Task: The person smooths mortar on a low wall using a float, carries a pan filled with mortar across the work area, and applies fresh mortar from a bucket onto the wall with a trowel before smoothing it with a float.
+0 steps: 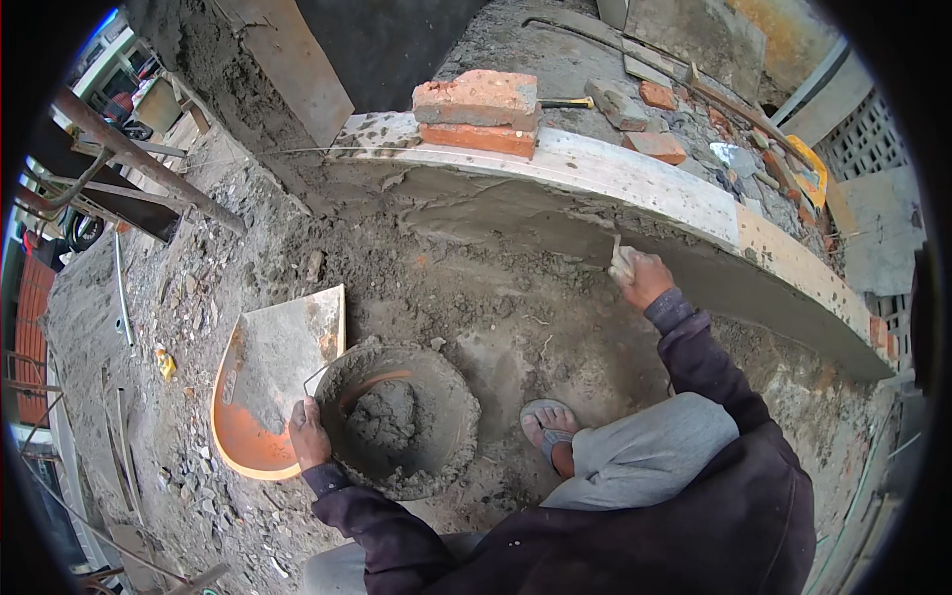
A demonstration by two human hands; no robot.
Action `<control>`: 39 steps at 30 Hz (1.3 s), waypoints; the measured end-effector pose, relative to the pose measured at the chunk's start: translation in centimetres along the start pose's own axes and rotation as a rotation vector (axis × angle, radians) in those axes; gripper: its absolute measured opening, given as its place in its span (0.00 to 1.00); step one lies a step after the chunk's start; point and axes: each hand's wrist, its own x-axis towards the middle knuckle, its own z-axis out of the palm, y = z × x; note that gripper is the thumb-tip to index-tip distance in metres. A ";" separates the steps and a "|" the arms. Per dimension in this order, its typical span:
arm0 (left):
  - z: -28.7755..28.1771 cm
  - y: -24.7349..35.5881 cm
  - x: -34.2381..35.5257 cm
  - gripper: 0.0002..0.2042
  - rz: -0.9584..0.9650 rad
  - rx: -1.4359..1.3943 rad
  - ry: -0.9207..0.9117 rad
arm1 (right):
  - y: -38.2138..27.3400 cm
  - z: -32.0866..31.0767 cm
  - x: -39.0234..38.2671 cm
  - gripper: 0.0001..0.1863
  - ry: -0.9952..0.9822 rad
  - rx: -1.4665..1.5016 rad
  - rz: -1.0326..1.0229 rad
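My right hand (650, 281) is closed around the light, mortar-smeared handle of a trowel (622, 260). The trowel's blade is hard to make out against the wet grey mortar face (526, 220) of a low wall. At the lower left, my left hand (309, 433) is closed on the wire handle at the left rim of a round mortar pan (461, 451). A mound of wet mortar (384, 415) lies inside the pan, whose rim is thickly crusted. An orange, mortar-coated scoop-shaped tray (238, 426) lies left of the pan, partly under my left hand.
A pale board (635, 183) runs along the wall's top. Two stacked bricks (476, 111) sit on it, with a yellow-and-black tool handle (567, 103) behind them. Brick rubble (656, 147) lies beyond. Metal poles (149, 159) stand at left. My sandalled foot (547, 424) is right of the pan.
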 end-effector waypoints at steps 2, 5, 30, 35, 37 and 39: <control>-0.1 -0.3 0.1 0.20 -0.004 0.023 -0.042 | 0.1 -2.4 -0.3 0.18 0.051 0.234 -0.065; -0.1 -0.5 0.2 0.20 -0.016 0.008 -0.080 | 1.0 -5.1 -1.4 0.17 0.032 0.275 -0.009; 3.5 7.4 -3.9 0.17 -0.061 0.017 -0.040 | 1.0 11.4 -2.3 0.24 -0.342 -0.165 0.100; 1.4 2.8 -3.1 0.18 -0.045 0.034 -0.009 | 8.5 10.8 -4.3 0.24 -0.335 -0.119 0.097; 0.8 0.6 -2.5 0.19 -0.090 0.023 -0.016 | 10.2 10.5 -4.8 0.24 -0.281 -0.105 0.045; 0.4 -1.2 -2.2 0.22 -0.213 -0.042 -0.077 | 10.5 10.6 -4.7 0.23 -0.303 -0.194 0.204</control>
